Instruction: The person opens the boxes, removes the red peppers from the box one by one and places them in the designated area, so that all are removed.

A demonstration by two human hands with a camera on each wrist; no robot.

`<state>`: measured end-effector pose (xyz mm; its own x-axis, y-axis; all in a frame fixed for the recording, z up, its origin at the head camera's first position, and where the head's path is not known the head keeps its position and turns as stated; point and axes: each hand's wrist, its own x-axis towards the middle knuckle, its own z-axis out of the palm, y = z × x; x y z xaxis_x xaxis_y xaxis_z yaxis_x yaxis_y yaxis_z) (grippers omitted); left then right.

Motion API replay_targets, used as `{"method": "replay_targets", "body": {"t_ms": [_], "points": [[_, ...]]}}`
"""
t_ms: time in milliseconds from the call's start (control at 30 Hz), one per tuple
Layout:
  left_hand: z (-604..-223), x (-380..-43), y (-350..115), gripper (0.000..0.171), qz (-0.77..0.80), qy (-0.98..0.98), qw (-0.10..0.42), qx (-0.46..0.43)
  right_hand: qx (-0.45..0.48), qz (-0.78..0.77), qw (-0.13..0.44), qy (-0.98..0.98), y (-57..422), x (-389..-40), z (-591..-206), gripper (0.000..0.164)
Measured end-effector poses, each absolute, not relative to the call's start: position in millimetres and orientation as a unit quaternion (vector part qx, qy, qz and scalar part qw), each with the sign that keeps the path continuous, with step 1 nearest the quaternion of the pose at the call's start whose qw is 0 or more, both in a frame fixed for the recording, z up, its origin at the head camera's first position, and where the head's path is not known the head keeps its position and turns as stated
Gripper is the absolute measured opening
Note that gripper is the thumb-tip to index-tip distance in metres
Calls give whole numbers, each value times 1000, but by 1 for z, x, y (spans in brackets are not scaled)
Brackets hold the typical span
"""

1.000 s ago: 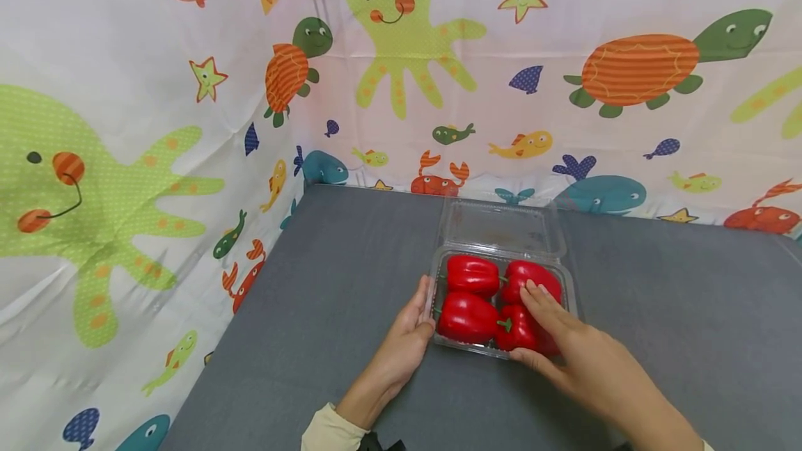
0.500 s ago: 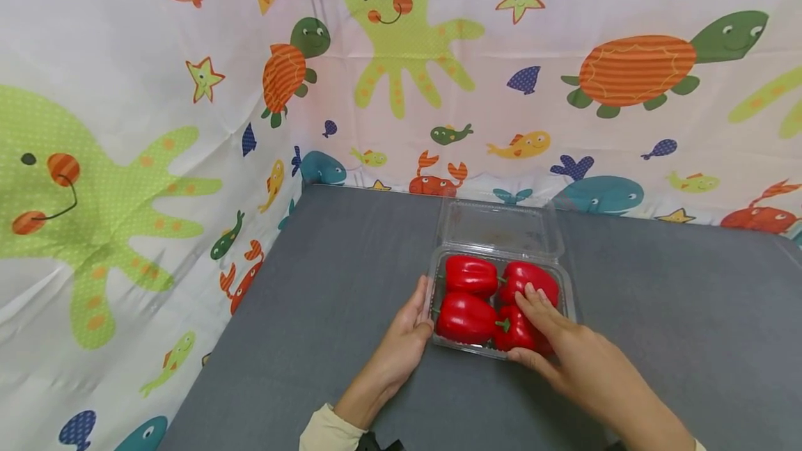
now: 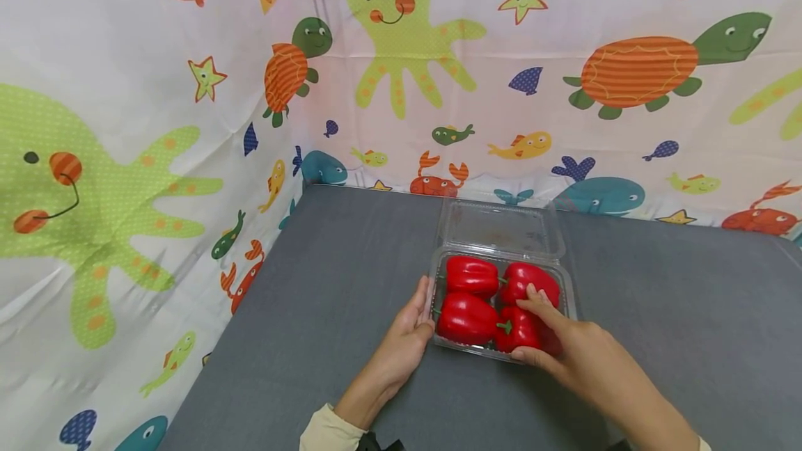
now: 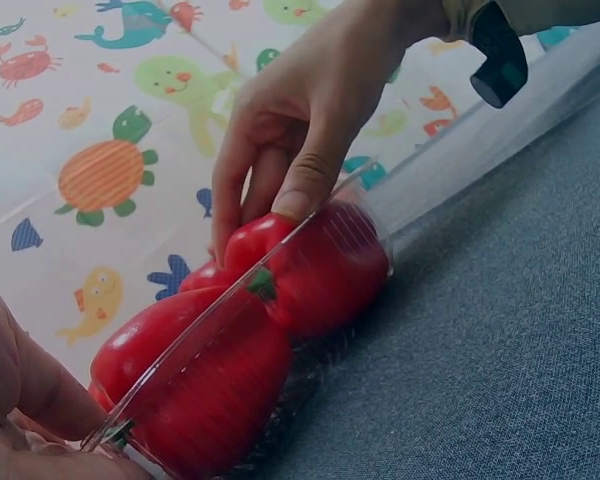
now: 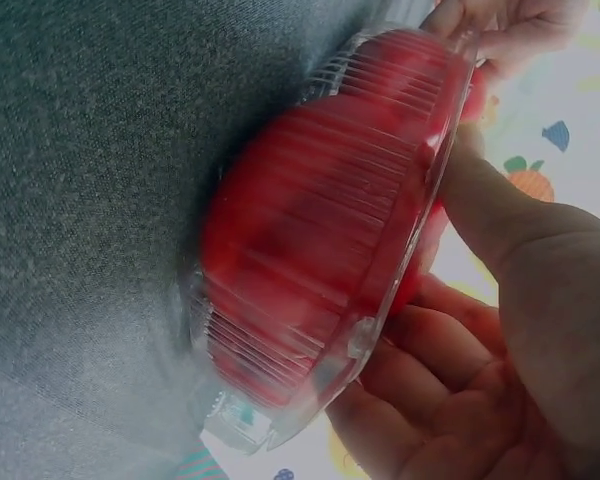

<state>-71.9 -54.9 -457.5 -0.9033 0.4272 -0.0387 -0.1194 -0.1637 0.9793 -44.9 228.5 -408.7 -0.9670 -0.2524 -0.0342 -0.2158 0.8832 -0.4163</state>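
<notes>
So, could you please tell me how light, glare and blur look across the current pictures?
Head view: fairly even light, small glints on the red peppers, a soft shadow on the gray table near the right hand; left wrist view: dimmer overall, faint highlights; right wrist view: hazy, backdrop bright, peppers soft-edged through the clear container.

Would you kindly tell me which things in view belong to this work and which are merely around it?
Belonging to the work:
four red peppers
clear container with its lid open
left hand, against the container's side
right hand, holding the near-right pepper

Merely around it:
grey tabletop
sea-creature backdrop
</notes>
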Motion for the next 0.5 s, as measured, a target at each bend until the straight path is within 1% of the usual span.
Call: {"method": "replay_targets", "body": {"t_ms": [267, 500], "points": [[-456, -72, -56, 76, 749, 623, 187, 122, -121, -214, 56, 968, 231, -48, -409, 85], [-458, -72, -56, 76, 752, 620, 186, 125, -154, -197, 22, 968, 234, -48, -411, 82]]}}
